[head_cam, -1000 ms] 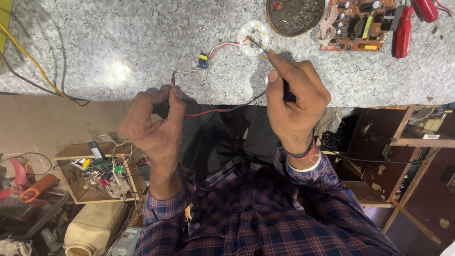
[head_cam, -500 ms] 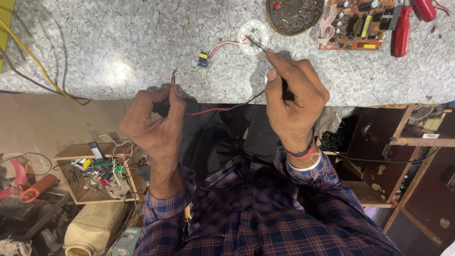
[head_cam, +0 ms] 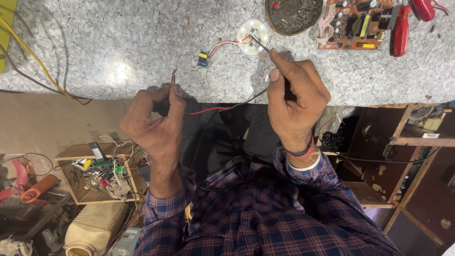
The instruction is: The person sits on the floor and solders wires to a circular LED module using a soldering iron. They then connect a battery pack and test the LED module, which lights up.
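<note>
1. The right hand (head_cam: 296,102) is closed around a thin probe-like tool (head_cam: 259,44), pinched between thumb and fingers; the tip rests on the round white LED disc (head_cam: 252,31) lying on the speckled worktop (head_cam: 118,42).
2. The left hand (head_cam: 154,125) is curled at the front edge of the worktop, its fingertips pinched on the ends of thin red and black wires (head_cam: 173,78); a red wire (head_cam: 206,110) sags between the two hands.
3. A small driver part with a yellow and blue block (head_cam: 203,59) lies between the hands, joined to the LED disc by a red and white lead (head_cam: 222,44).
4. As a judgement of progress: the disc and driver part look wired together already, and the tool touching the disc suggests a joint being made or checked; the wire ends in the left hand look unattached. Whether any joint is finished is too small to tell.
5. Further out on the worktop lie a round dish of dark scraps (head_cam: 294,15), a brown circuit board (head_cam: 358,23) and a red-handled tool (head_cam: 401,31). A yellow cable (head_cam: 33,59) crosses the far left corner.
</note>
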Demonstrator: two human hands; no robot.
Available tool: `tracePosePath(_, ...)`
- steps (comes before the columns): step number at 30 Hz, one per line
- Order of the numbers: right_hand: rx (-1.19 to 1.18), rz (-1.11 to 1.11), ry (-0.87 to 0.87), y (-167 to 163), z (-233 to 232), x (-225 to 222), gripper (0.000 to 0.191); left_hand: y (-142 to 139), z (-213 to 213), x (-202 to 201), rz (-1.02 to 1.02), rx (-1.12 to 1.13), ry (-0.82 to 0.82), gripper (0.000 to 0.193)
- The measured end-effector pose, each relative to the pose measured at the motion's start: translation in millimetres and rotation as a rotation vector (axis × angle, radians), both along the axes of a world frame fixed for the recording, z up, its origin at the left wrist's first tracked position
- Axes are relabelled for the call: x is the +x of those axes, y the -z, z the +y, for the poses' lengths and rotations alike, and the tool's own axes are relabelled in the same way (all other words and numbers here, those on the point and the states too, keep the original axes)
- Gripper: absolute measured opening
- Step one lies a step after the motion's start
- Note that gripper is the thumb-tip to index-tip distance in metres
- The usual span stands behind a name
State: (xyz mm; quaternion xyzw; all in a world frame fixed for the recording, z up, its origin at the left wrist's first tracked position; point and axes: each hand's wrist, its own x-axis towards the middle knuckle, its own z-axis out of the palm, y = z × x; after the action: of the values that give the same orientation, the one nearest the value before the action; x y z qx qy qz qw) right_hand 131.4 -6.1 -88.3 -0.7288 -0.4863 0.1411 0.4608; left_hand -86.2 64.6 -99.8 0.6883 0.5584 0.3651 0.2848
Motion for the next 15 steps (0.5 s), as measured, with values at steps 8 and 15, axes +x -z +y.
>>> tracePosePath(8,-0.003,0.013,0.006,-0.4,-1.6,0.0,0.024,0.6,-0.7,-0.4,0.007,0.016,0.005,0.014)
tracePosePath(15,-0.018,0.029,0.023,-0.5,-3.3,-0.8,0.024,0.8,-1.5,-0.5,0.015,0.014,0.004,0.015)
